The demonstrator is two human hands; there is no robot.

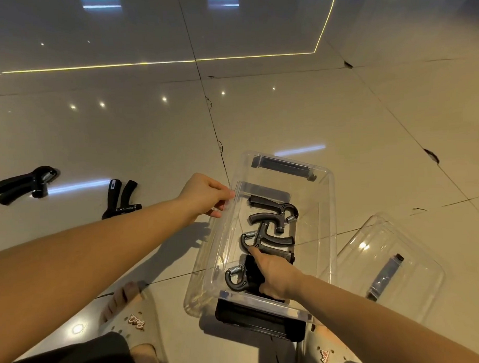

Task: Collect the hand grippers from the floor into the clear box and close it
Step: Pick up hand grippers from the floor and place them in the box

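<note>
Low in the frame, my right hand (274, 275) is inside the clear box (328, 219), fingers curled on the nearest hand gripper (236, 279). A middle gripper (263, 241) and a far gripper (274, 210) lie beyond it. My left hand (206, 194) pinches the box's left rim. The lid (415, 259) lies at right. At mid-left, a floor gripper (122, 200) and a farther floor gripper (24, 183) lie on the tiles.

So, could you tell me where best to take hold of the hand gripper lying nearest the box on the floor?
Probably come from above and close round both handles just beyond the joint: the hand gripper lies flat, its handles nearest each other there. The left hand is nearer.
</note>
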